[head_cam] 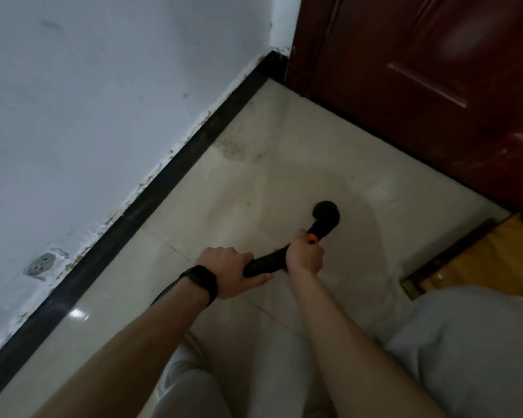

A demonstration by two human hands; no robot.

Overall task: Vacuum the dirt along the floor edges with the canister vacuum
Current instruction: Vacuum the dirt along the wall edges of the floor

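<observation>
Both hands hold a black vacuum hose handle (pixel 264 265) above the pale tiled floor. My left hand (pixel 233 274) grips its rear end, a black band on that wrist, with the ribbed hose (pixel 165 292) trailing back under the forearm. My right hand (pixel 304 256) grips it further forward, next to an orange part (pixel 312 238). The round black nozzle (pixel 326 214) points down at the floor. A patch of dark dirt (pixel 236 146) lies on the tiles against the black baseboard (pixel 151 200), well ahead of the nozzle.
A white wall (pixel 88 101) with a floor-level socket (pixel 40 265) runs along the left. A dark red wooden door (pixel 420 86) closes the far right side. A yellow-brown board (pixel 477 260) lies at the right. My light trouser legs (pixel 465 342) fill the bottom.
</observation>
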